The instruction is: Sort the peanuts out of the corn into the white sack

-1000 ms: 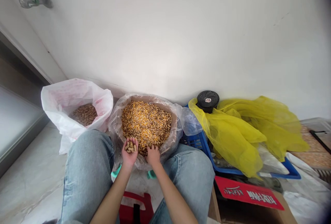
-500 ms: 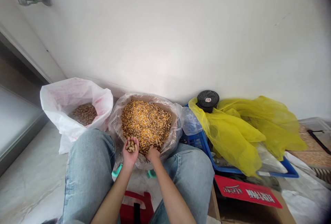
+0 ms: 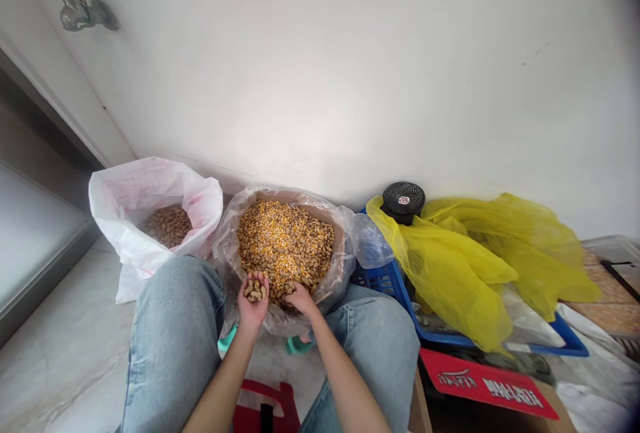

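Note:
My left hand (image 3: 254, 303) is cupped palm up around several unshelled peanuts (image 3: 256, 291), over the near rim of a box lined with a clear plastic bag (image 3: 225, 236). Inside that box lies a heap of yellow corn kernels mixed with peanuts (image 3: 280, 233). To the right of the cupped palm, my right hand (image 3: 301, 298) reaches down into the near part of the heap. Its fingers are curled together among the peanuts and kernels, and what they grip is too small to make out.
Left of the box stands a white sack (image 3: 113, 219) with more peanuts (image 3: 170, 225) inside. On the right, a blue crate (image 3: 400, 289) bears yellow mesh (image 3: 450, 253) and a small black fan (image 3: 403, 201). A carton with a red flap (image 3: 490, 383) stands nearer. A white wall rises behind.
My right hand has lifted slightly out of the mix, so more of its fingers shows. The left hand still cups its peanuts. The whole view has shifted a little.

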